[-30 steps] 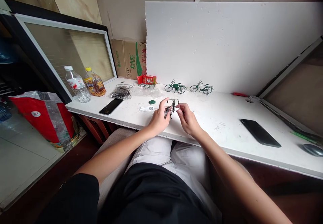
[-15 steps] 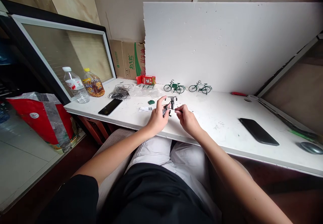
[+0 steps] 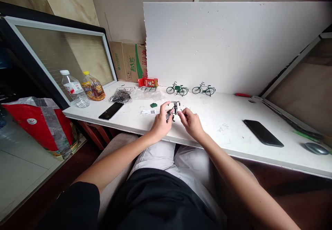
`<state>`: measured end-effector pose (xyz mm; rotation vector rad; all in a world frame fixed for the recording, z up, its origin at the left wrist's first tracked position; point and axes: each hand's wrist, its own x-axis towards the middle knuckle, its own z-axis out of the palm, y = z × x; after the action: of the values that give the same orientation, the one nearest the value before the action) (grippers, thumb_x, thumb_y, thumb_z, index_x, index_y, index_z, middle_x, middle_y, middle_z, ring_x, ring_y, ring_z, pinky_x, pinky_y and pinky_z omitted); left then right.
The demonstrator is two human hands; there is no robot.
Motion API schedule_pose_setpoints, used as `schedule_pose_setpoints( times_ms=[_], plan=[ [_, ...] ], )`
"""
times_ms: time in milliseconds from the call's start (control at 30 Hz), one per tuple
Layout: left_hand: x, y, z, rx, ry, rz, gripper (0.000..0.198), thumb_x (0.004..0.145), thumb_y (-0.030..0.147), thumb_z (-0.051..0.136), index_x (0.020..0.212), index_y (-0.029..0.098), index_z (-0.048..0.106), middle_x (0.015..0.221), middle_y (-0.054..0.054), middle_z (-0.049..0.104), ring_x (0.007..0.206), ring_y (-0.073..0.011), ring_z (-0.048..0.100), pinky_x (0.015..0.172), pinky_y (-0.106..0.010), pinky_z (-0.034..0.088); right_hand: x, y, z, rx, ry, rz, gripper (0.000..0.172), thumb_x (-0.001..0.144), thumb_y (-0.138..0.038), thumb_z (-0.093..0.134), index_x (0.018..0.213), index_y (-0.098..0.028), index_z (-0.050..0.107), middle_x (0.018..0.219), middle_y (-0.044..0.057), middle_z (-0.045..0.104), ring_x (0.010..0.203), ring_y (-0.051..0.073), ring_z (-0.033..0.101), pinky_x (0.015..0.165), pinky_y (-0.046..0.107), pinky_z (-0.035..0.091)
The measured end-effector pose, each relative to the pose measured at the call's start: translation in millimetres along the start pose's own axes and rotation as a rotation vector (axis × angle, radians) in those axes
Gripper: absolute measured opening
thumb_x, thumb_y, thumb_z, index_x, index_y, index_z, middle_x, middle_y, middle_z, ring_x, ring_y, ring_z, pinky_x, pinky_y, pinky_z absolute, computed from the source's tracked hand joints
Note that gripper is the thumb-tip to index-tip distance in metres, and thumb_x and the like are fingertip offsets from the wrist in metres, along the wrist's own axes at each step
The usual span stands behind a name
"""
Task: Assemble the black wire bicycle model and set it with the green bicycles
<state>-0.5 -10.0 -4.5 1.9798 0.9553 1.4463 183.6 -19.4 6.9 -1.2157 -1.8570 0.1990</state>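
Over the front of the white table (image 3: 228,119) both hands hold a small dark metal model bicycle part (image 3: 174,109). My left hand (image 3: 161,123) pinches it from the left with curled fingers. From the right, my right hand (image 3: 191,122) pinches the same piece, fingers closed. Two finished green model bicycles (image 3: 177,89) (image 3: 203,89) stand upright behind, near the white foam board (image 3: 233,43). A small green piece (image 3: 154,104) and a white label (image 3: 147,112) lie just left of my hands.
A black phone (image 3: 111,110) lies at the left, another phone (image 3: 262,132) at the right, with a mouse (image 3: 315,148) beyond. Two bottles (image 3: 73,89) (image 3: 92,86), bags of parts (image 3: 120,96), a red box (image 3: 148,82) and a carton (image 3: 129,61) crowd the back left.
The camera view drifted slightly; my hands stay together on the model part, with the right fingers shifting their pinch a little lower and closer to the left hand.
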Motion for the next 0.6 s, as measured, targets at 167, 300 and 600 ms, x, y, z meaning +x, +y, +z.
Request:
schedule_pose_setpoints(
  times_ms=[167,300,600],
  plan=[
    [1.6,1.1,-1.1,0.006,-0.01,0.029,0.059,0.101,0.016,0.058,0.154,0.026,0.036,0.123,-0.013,0.076,0.118,-0.0241,0.074,0.103,-0.042,0.058,1.0,-0.9,-5.4,-0.017,-0.035,-0.028,0.037,0.109,-0.059,0.04,0.096,-0.026,0.05,0.078,0.003,0.065,0.06,0.02,0.054,0.061,0.031,0.037],
    [5.9,-0.3,-4.9,0.014,0.003,0.028,0.058,0.101,0.016,0.057,0.154,0.026,0.037,0.126,-0.014,0.075,0.124,-0.0249,0.072,0.103,-0.04,0.058,0.8,-1.0,-7.8,-0.093,-0.108,-0.08,0.031,0.111,-0.05,0.037,0.105,-0.025,0.054,0.084,0.005,0.067,0.064,0.022,0.058,0.064,0.032,0.038],
    [10.1,-3.6,-8.3,0.081,0.011,0.071,0.058,0.101,0.015,0.056,0.157,0.021,0.041,0.132,-0.015,0.074,0.127,-0.0268,0.07,0.108,-0.043,0.056,2.0,-2.0,-8.0,-0.017,-0.143,-0.09,0.042,0.112,-0.051,0.036,0.092,-0.022,0.06,0.077,0.002,0.066,0.061,0.017,0.057,0.065,0.028,0.04]
  ],
)
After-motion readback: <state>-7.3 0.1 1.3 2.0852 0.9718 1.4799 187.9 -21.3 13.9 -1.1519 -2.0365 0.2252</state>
